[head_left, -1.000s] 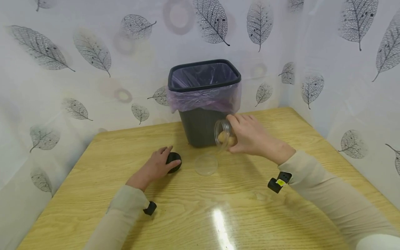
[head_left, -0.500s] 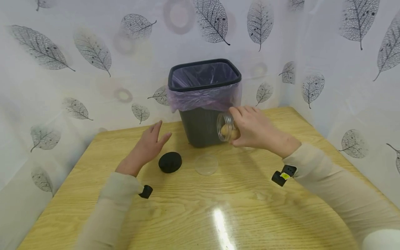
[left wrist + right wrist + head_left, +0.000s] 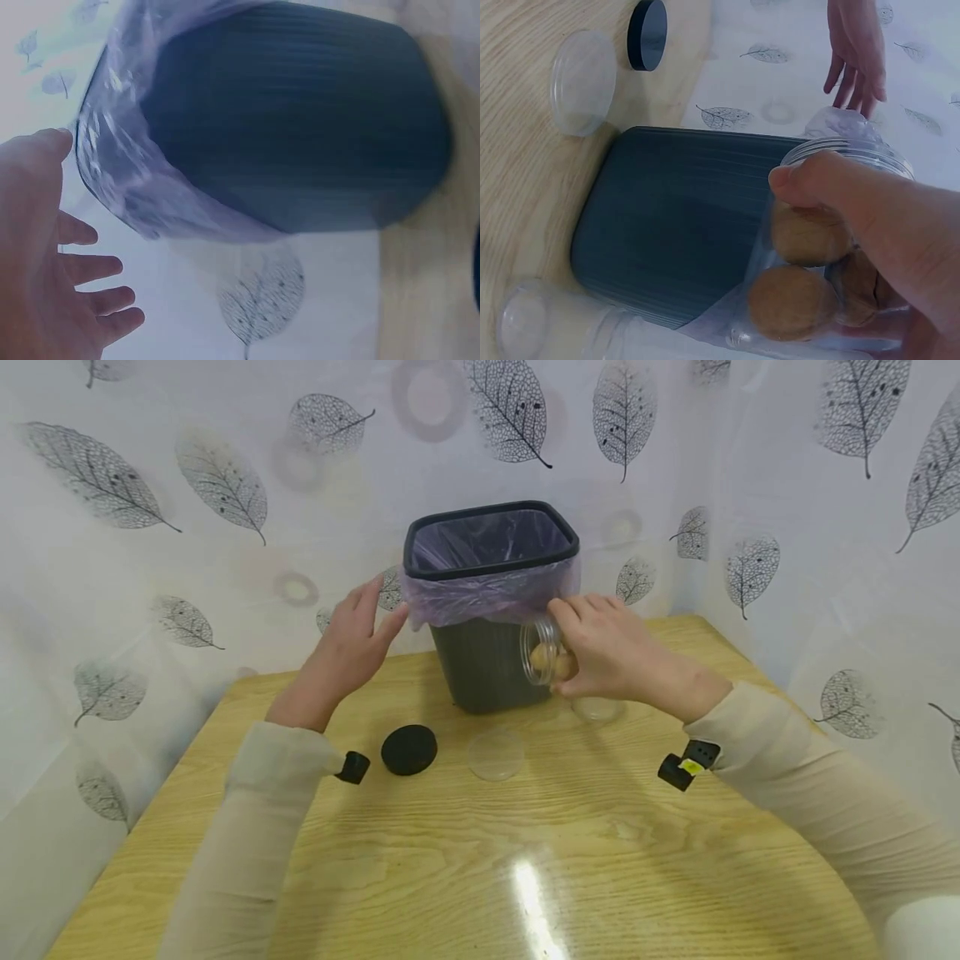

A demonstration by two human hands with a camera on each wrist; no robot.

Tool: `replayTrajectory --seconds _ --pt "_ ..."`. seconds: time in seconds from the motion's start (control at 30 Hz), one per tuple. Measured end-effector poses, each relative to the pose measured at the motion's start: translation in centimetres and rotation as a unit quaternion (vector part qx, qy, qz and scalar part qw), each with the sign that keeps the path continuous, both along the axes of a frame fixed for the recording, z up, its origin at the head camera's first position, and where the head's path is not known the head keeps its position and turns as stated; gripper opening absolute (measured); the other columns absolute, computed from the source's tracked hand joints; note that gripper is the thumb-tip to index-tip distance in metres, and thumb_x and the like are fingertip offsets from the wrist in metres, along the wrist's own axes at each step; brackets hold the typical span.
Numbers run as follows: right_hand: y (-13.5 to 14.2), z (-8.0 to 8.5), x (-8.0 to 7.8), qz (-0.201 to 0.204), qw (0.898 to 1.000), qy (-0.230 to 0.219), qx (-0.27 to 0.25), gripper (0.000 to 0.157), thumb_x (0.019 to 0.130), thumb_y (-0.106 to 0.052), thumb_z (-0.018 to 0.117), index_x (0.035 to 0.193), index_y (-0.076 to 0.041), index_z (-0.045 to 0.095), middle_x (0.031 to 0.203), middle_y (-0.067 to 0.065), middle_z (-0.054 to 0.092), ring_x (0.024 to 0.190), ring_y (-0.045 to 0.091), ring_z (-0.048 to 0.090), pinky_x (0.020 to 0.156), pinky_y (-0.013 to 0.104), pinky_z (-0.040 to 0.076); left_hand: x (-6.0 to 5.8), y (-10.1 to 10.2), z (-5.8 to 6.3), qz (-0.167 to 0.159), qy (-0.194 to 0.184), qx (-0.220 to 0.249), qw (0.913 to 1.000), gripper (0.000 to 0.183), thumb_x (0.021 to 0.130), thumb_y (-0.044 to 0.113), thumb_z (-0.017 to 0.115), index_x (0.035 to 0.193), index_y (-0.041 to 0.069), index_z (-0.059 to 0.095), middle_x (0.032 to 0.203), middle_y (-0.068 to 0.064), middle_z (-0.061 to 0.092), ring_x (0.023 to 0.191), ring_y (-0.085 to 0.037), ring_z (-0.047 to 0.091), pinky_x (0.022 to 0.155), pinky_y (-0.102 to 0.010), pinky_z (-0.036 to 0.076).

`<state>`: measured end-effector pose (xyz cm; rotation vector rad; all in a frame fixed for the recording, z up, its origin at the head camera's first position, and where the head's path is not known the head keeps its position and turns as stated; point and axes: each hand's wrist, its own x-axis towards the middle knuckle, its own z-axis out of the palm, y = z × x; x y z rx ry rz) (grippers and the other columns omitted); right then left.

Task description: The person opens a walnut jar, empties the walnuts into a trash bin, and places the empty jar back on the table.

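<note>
My right hand grips a clear jar in front of the bin, thumb curled round it. The jar is tilted on its side, its uncapped mouth facing left. Several round brown pieces lie inside; their kind is hard to tell. My left hand holds nothing, fingers spread, beside the bin's left side. In the left wrist view its thumb is close to the bagged rim. The dark trash bin stands upright, lined with a purple plastic bag folded over its rim.
A round black lid and a clear disc lie on the wooden table before the bin. Another clear jar stands right of the bin, partly hidden by my right hand in the head view. A leaf-print curtain hangs behind.
My left hand has left the black lid and risen up and forward to the bin's left side. My right hand has lifted the jar of brown pieces, uncovering the second jar behind it.
</note>
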<state>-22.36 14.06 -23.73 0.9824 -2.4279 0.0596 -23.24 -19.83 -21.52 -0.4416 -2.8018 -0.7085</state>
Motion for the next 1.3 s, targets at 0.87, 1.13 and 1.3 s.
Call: replayTrajectory --seconds 0.87,1.13,1.3 --pt "-0.7 6.5 0.1 -0.002 0.998 -0.055 0.021 0.097 0.065 -0.049 0.085 0.133 0.008 0.045 0.110 0.019 0.060 0.096 0.036 0.058 0.087 0.050 0.050 -3.3 5.3 5.9 -0.005 -0.010 -0.096 0.9953 0.078 0.104 0.057 0.025 0.160 0.008 0.002 0.165 -0.019 0.010 0.153 -0.038 0.013 0.124 -0.052 0.015" --pt "-0.7 8.9 -0.2 -0.005 0.997 -0.077 0.023 0.095 0.068 -0.045 0.084 0.135 0.008 0.043 0.112 0.020 0.060 0.098 0.033 0.059 0.084 0.049 0.051 -4.4 6.4 6.1 -0.006 -0.023 -0.121 0.9924 0.077 0.105 0.056 0.023 0.160 0.006 0.003 0.164 -0.022 0.013 0.152 -0.039 0.015 0.124 -0.051 0.016" --pt "-0.5 10.1 -0.6 -0.022 0.995 -0.096 0.025 0.093 0.069 -0.045 0.084 0.135 0.007 0.043 0.117 0.020 0.059 0.103 0.034 0.059 0.087 0.050 0.050 -5.0 6.9 5.9 0.006 -0.029 -0.120 0.9924 0.079 0.103 0.059 0.022 0.160 0.006 0.005 0.164 -0.020 0.013 0.152 -0.038 0.015 0.124 -0.051 0.016"
